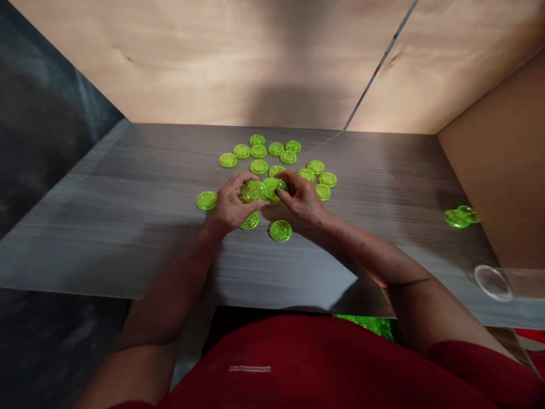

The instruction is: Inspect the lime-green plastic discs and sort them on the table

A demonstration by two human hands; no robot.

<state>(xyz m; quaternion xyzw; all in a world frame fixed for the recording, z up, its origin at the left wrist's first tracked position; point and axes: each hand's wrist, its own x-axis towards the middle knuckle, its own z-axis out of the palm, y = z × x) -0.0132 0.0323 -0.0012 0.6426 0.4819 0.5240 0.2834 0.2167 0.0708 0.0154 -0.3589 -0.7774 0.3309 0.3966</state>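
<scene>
My left hand (pixel 230 205) is closed on a translucent lime-green plastic disc (pixel 254 192), thumb below and fingers behind. Right beside it, my right hand (pixel 303 197) pinches a second green disc (pixel 271 186), which partly overlaps the first from this angle. Whether the two discs touch, I cannot tell. Around the hands lie many similar round discs: one left of my left hand (pixel 206 200), one in front (pixel 280 230), one partly hidden under my left thumb (pixel 250 220), and a loose group behind and to the right (pixel 258 166).
Everything lies on a grey wood-grain table (pixel 140 227), bounded by a wooden back panel (pixel 191 62) and a right side panel (pixel 506 159). A few green pieces (pixel 458 217) sit far right, near a clear cylindrical container (pixel 494 283). More green pieces (pixel 368 325) show below the front edge.
</scene>
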